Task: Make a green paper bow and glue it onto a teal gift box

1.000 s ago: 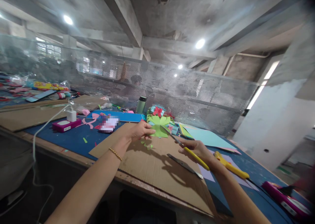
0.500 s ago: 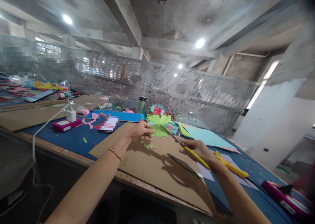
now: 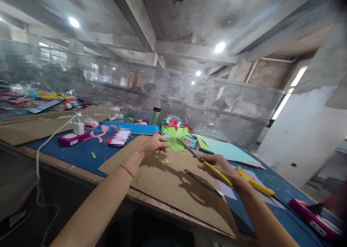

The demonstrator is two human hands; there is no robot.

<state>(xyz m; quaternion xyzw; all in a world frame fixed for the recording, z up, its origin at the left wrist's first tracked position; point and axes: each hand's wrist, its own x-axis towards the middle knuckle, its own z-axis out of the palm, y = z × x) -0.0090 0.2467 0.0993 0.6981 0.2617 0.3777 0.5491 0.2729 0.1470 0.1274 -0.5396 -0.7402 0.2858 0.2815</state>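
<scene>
Between the thumb and fingers of my left hand is the left edge of a bright green paper cutout, its upper side cut into pointed petals. My right hand is closed around yellow-handled scissors. Their blades point up and left and meet the right part of the green paper. Small green scraps lie under my left hand on a cardboard sheet. Below the scissors a flat metal blade-like tool rests on the cardboard.
A yellow glue gun with a black cord lies right of my right wrist, near a purple power strip. Another purple strip with a white charger is left. Behind stand a green bottle and a red paper flower.
Almost nothing differs. Both hands, the green paper and the scissors keep nearly the same place, with only a very slight shift of the scissors' handle.
</scene>
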